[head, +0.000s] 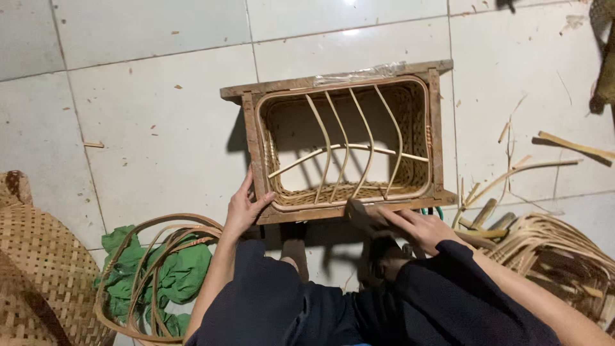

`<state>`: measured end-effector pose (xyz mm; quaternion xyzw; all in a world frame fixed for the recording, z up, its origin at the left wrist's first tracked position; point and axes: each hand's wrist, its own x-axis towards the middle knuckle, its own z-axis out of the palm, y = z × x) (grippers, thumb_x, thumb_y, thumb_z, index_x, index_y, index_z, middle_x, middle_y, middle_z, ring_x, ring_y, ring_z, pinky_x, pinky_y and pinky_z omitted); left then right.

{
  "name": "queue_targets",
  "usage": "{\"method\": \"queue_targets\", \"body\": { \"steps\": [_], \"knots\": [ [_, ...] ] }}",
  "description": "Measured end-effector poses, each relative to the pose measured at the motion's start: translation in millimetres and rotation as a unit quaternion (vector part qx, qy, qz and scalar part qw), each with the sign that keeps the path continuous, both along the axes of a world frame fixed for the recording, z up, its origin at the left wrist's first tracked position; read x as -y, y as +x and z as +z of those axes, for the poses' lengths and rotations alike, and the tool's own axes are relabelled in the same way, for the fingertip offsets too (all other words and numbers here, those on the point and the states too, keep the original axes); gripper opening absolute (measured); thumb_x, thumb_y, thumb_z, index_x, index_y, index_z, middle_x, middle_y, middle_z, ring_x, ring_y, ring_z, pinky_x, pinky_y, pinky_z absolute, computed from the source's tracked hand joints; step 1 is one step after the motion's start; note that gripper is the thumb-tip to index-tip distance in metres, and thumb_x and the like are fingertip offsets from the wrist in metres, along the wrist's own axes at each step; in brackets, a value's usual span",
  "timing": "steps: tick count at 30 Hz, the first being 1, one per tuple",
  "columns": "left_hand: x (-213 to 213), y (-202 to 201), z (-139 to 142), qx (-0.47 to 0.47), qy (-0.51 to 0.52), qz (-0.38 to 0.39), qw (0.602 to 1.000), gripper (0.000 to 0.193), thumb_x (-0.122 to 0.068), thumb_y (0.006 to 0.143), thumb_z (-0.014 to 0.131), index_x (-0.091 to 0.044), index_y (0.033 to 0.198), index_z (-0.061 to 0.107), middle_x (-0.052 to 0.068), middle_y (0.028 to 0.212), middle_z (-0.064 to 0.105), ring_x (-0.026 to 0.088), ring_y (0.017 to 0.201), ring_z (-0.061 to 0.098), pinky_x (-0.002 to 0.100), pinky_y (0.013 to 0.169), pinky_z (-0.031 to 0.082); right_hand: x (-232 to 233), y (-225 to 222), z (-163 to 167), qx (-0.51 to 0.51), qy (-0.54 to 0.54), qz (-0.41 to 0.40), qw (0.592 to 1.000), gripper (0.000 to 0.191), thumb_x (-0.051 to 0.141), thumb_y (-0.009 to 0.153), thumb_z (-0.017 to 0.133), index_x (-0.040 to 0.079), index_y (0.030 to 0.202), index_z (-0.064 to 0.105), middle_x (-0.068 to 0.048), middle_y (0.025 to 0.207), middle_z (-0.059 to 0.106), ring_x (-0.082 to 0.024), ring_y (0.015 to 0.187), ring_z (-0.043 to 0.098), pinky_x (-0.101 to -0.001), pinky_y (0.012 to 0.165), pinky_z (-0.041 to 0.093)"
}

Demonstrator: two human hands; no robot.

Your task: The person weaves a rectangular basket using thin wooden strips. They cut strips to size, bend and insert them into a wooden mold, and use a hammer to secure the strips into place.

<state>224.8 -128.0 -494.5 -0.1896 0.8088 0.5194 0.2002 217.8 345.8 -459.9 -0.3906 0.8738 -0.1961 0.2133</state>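
A floor (147,96) of large pale tiles with thin grout lines carries everything. At the centre of the frame a wooden frame (442,128) stands on it, with a woven rattan basket (346,147) set inside. At lower left lie a woven bamboo mat (38,263), a green cloth (179,272) and bent rattan hoops (160,224) over it. At right are loose bamboo strips (570,146), and at lower right a pile of cane pieces (551,247). Small wood chips (93,145) dot the tiles

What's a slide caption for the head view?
Left hand steadies a wooden frame holding a half-woven rattan basket; right hand rests at its near edge.
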Motion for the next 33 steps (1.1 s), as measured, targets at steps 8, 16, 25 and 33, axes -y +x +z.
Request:
{"method": "queue_targets", "body": {
  "steps": [8, 16, 25, 33],
  "knots": [
    [5, -2, -13, -0.01, 0.085, 0.059, 0.995, 0.081, -0.03, 0.091, 0.07, -0.015, 0.16, 0.031, 0.014, 0.147, 0.059, 0.016, 0.118, 0.063, 0.035, 0.103, 0.054, 51, -14, -12, 0.029, 0.028, 0.092, 0.995, 0.093, -0.014, 0.084, 0.049, 0.024, 0.163, 0.015, -0.008, 0.103, 0.059, -0.018, 0.06, 0.059, -0.0318, 0.049, 0.054],
    [13, -9, -21, 0.011, 0.052, 0.066, 0.996, 0.058, -0.036, 0.108, 0.054, -0.02, 0.163, 0.04, 0.023, 0.141, 0.06, 0.028, 0.107, 0.057, 0.04, 0.087, 0.052, 133, -31, -44, 0.022, -0.007, 0.148, 0.989, 0.096, -0.015, 0.083, 0.049, 0.029, 0.162, 0.015, -0.017, 0.116, 0.061, -0.012, 0.044, 0.049, -0.0255, 0.031, 0.045],
    [15, -19, -13, 0.062, 0.086, 0.094, 0.99, 0.063, -0.056, 0.102, 0.031, -0.029, 0.158, 0.037, 0.008, 0.16, 0.042, 0.032, 0.136, 0.049, 0.04, 0.092, 0.059, 197, -58, -34, -0.001, -0.018, 0.146, 0.989, 0.095, -0.018, 0.086, 0.041, 0.028, 0.164, 0.012, -0.024, 0.117, 0.062, -0.012, 0.044, 0.05, -0.0234, 0.032, 0.046],
    [9, -20, -12, -0.051, 0.058, 0.057, 0.995, 0.07, -0.045, 0.098, 0.06, -0.015, 0.157, 0.038, 0.013, 0.141, 0.063, 0.026, 0.114, 0.072, 0.034, 0.09, 0.059, 161, -134, 42, -0.086, -0.306, -0.031, 0.947, 0.051, 0.008, 0.105, 0.05, 0.024, 0.153, 0.043, -0.017, 0.117, 0.07, -0.014, 0.075, 0.069, -0.0265, 0.063, 0.062]
  ]
}}
